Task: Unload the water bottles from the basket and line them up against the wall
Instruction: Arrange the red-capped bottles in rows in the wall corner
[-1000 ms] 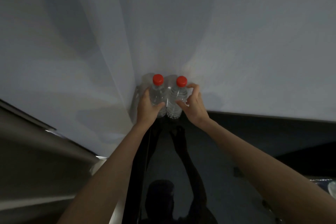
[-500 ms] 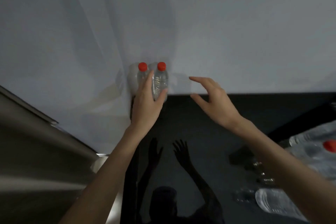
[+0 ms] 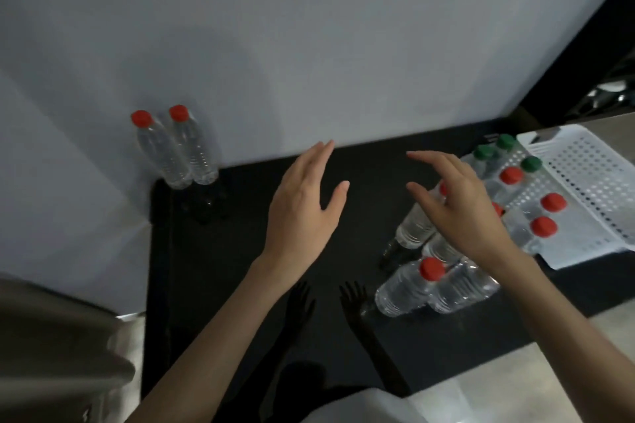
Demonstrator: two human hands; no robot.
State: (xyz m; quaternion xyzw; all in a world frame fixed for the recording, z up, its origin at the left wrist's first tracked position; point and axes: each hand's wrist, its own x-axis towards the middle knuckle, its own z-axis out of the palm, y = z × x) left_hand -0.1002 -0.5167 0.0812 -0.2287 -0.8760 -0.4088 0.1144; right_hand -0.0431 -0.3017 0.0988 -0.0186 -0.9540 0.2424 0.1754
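Note:
Two clear water bottles with red caps (image 3: 178, 151) stand side by side in the back left corner, against the white wall (image 3: 309, 45). My left hand (image 3: 302, 203) hovers open over the black counter (image 3: 223, 268), holding nothing. My right hand (image 3: 453, 206) is open too, spread above a cluster of upright bottles (image 3: 426, 282) at the right. A white perforated basket (image 3: 591, 189) lies at the far right with several red-capped and green-capped bottles (image 3: 494, 158) at its mouth.
The glossy black counter reflects my arms. A pale side wall (image 3: 68, 182) closes the left side. A grey blurred surface (image 3: 51, 354) sits at the lower left, and a light floor or ledge (image 3: 515, 385) at the lower right.
Both hands let go of the two corner bottles and drew back to the right. The view swung right, bringing the basket and the other bottles into sight.

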